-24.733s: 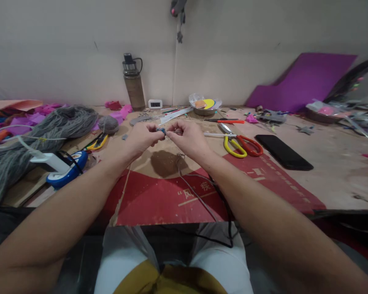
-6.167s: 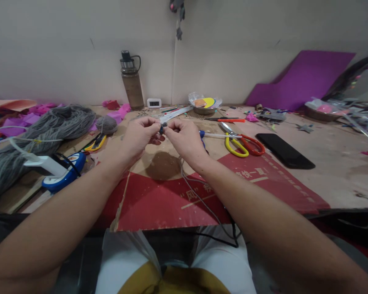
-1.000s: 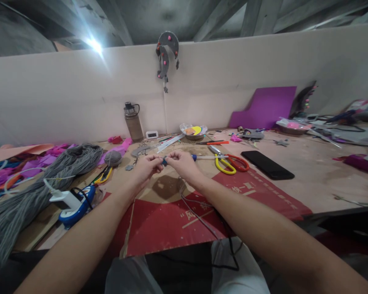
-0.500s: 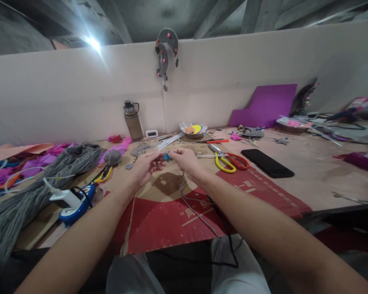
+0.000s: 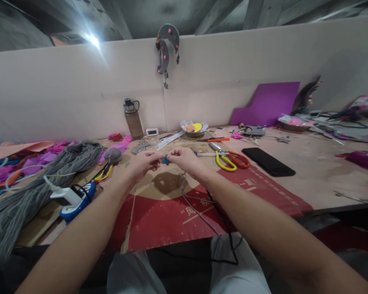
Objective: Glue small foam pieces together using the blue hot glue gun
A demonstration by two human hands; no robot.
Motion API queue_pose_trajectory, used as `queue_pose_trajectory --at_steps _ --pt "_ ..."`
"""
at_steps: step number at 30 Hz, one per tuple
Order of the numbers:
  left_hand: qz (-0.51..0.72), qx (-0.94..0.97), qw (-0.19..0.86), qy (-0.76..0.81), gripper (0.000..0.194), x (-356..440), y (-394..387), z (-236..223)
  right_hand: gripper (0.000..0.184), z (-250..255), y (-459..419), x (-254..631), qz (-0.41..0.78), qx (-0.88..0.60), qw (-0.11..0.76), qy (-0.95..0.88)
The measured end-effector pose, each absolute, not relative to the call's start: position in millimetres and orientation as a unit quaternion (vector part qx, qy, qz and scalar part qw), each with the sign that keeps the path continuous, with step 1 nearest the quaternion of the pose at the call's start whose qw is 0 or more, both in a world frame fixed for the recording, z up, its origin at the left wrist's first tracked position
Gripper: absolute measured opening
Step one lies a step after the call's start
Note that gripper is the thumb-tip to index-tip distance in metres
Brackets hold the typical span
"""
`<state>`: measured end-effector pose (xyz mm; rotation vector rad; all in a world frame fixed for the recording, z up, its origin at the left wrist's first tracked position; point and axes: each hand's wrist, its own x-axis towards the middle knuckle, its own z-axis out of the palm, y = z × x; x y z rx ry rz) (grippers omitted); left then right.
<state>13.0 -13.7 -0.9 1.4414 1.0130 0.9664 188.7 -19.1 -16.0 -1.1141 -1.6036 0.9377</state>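
Note:
Over the cardboard, a small blue piece (image 5: pixel 165 160) sits between the fingertips of both hands; its exact shape and material are too small to make out. My left hand (image 5: pixel 144 164) is closed in a pinch at the piece's left side. From the right, my right hand (image 5: pixel 185 160) pinches it with thumb and forefinger, the other fingers curled. Just beyond my right hand lies a white rod with a blue end (image 5: pixel 210 154), partly hidden. A thin grey cord (image 5: pixel 196 210) runs from under my right hand down across the red-printed cardboard (image 5: pixel 159 226).
Scissors (image 5: pixel 230 159) with yellow and red handles and a black phone (image 5: pixel 268 162) lie to the right. Grey yarn (image 5: pixel 64 171), a yarn ball (image 5: pixel 113 155) and a blue power socket (image 5: pixel 76 206) are left. A bottle (image 5: pixel 133 120) stands at the wall.
Compared with earlier frames, the view has tipped upward, bringing the ceiling and hanging moon ornament into sight. Over the last second the fingers have shifted slightly around the blue piece, still held.

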Motion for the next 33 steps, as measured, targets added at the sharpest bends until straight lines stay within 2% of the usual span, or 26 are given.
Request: queue_pose_trajectory --at_steps 3,19,26,30,33 --pt "0.388 0.61 0.539 0.432 0.028 9.0 -12.6 2.4 0.014 -12.2 -22.3 191.7 0.375 -0.46 0.451 -0.667" --pt "0.315 0.687 0.467 0.459 0.011 11.5 -15.5 0.4 0.012 -17.1 -17.8 193.5 0.286 -0.483 0.388 -0.731" --pt "0.294 0.755 0.326 0.488 0.007 14.0 -20.1 3.0 0.01 -18.1 -20.9 190.5 0.252 -0.485 0.375 -0.748" --pt "0.331 0.716 0.38 0.483 0.007 16.1 -15.8 -5.6 0.009 -18.4 -22.8 189.3 0.266 -0.472 0.399 -0.74" --pt "0.382 0.652 0.451 0.474 0.009 18.1 -12.6 -11.4 0.016 -16.8 -24.5 189.7 0.262 -0.462 0.453 -0.716"
